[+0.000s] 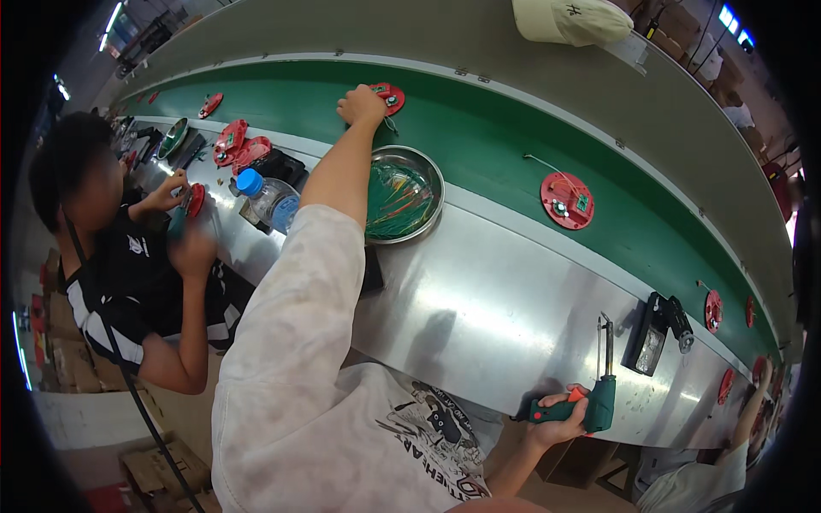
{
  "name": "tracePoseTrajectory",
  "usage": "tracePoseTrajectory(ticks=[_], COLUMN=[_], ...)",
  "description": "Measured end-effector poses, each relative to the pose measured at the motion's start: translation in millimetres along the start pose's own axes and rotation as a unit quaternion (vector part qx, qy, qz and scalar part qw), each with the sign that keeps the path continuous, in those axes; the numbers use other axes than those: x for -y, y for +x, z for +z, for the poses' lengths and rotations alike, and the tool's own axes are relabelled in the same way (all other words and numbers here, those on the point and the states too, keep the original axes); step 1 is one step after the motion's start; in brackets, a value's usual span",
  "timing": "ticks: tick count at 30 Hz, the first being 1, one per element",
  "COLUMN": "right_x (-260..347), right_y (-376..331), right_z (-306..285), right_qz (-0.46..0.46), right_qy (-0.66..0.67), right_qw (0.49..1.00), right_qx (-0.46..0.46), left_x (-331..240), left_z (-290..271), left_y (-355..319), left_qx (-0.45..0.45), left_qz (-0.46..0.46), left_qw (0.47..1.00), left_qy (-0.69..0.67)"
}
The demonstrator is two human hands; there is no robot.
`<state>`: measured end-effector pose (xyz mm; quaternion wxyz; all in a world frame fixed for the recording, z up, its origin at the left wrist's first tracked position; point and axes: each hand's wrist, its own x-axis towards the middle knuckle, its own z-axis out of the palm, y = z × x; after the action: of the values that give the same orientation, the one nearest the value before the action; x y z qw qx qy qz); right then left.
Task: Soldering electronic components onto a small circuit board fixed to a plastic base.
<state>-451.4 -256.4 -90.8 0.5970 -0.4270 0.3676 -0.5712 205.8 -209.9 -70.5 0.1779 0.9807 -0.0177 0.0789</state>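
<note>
My left hand (363, 106) reaches far over the bench, its fingers closed at the left edge of a red round plastic housing (390, 97) on the green conveyor belt (479, 128). Small electronic parts show on that housing, and a thin wire trails from its near side. Part of the grip is hidden by the hand itself. Down at the bench's front edge, my right hand (556, 425) is wrapped around the handle of a green soldering gun (603, 409), whose metal tip points up. Below my left hand stands a steel bowl (440, 205) with many thin green and red wires (400, 202).
Another red housing (567, 201) lies on the belt, with more farther along both ways. A black soldering stand (652, 335) sits at right. A blue-capped bottle (272, 201) stands by my left arm. One co-worker (128, 248) works at left; another's arm (742, 427) shows at right.
</note>
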Motion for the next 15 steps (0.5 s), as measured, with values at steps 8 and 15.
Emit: tracePoseTrajectory(ticks=[8,15], right_x=[5,0], right_y=[-3,-4], right_z=[8,10], right_qz=[-0.03,-0.011], right_qy=[-0.013,0.005], right_qw=[0.999,0.999], right_qx=[0.002,0.04], left_x=[-22,-62], left_z=[-1,-63], left_y=[-21,-112], left_qx=[-0.049,-0.032], left_qz=[0.085,0.342], left_qw=[0.98,0.838], left_qy=[-0.17,-0.425])
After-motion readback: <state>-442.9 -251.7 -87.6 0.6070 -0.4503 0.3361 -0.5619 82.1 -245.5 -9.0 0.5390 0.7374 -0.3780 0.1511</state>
